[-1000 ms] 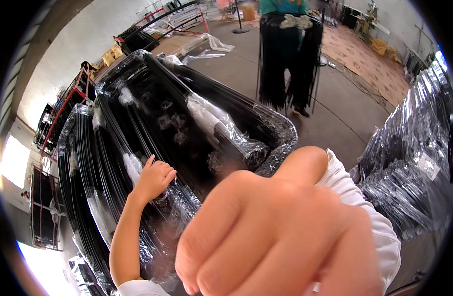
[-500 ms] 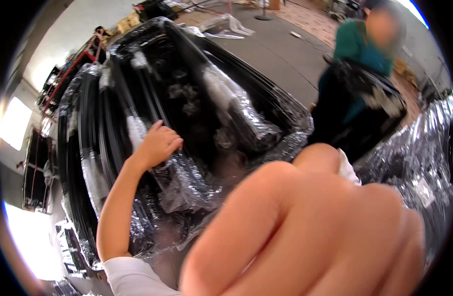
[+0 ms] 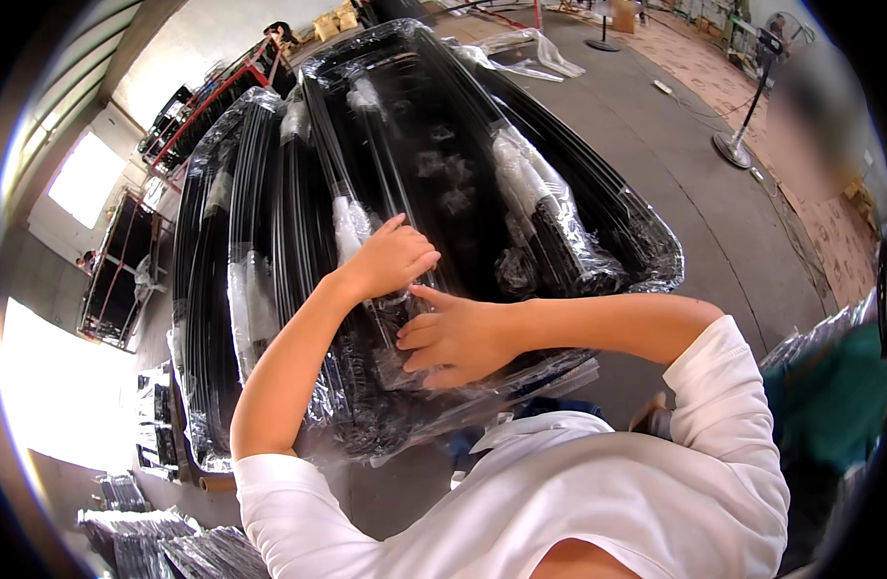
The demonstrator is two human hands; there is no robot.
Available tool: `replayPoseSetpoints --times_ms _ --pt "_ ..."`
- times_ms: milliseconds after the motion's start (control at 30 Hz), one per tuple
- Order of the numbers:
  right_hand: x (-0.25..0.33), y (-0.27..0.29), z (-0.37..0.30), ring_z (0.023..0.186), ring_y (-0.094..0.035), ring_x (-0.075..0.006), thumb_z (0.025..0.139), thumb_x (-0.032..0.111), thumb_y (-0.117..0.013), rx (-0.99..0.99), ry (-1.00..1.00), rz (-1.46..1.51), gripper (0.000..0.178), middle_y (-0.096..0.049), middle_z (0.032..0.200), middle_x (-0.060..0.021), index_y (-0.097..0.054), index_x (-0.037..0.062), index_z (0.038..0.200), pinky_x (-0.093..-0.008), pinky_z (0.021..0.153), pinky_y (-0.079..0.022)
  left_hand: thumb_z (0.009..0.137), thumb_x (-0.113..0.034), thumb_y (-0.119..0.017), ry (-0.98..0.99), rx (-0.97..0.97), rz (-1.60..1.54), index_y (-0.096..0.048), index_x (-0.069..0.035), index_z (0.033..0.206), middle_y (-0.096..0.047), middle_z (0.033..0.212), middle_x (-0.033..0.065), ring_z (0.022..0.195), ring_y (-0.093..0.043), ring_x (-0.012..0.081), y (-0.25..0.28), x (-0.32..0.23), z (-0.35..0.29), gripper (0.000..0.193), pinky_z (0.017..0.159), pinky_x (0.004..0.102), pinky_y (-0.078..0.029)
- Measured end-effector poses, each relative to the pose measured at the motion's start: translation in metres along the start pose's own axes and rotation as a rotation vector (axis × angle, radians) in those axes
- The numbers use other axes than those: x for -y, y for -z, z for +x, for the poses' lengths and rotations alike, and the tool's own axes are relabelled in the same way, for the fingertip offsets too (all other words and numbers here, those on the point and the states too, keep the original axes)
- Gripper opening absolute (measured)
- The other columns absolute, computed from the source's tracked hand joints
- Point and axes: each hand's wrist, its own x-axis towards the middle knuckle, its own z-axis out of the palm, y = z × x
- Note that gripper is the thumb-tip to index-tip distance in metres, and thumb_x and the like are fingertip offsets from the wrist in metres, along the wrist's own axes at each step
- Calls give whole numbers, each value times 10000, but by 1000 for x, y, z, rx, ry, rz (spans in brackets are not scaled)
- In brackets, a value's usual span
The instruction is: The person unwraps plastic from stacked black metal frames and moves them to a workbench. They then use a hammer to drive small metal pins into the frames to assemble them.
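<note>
The black bundle lies just left of centre, running toward 12 o'clock, its near end under the hands. Its wrapping in clear film looks mostly done; judging by loose folds toward 7 o'clock, some tidying seems left. The left hand is curled over the bundle; whether anything is gripped cannot be told. The right hand is laid on the film, fingers spread, unclenched. Compared with a second ago, it has been lowered from near the camera, and the co-worker's green garment is seen past 3 o'clock, not 1.
</note>
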Motion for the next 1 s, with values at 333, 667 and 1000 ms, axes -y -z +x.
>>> replayPoseSetpoints --times_ms 333,667,1000 --pt "0 7 5 1042 -502 -168 818 262 -538 27 -109 94 216 -588 1029 -33 -647 118 937 -507 1041 -169 899 -304 -373 -81 -59 130 -623 -81 899 -602 908 67 983 -514 229 -15 9 0 335 1033 442 -205" --pt "6 8 12 1014 -519 -182 802 228 -549 30 -113 81 192 -605 984 -39 -660 95 887 -502 1036 -191 887 -268 -365 -44 -48 0 -626 -86 856 -608 926 49 1000 -505 214 -17 16 -1 319 1031 449 -210" --pt "8 2 13 978 -533 -185 775 166 -549 -19 -91 49 171 -613 943 -47 -660 85 877 -503 1016 -233 905 -287 -322 62 -233 102 -576 -91 1001 -547 1083 47 1189 -385 218 -27 16 -9 335 1043 470 -190"
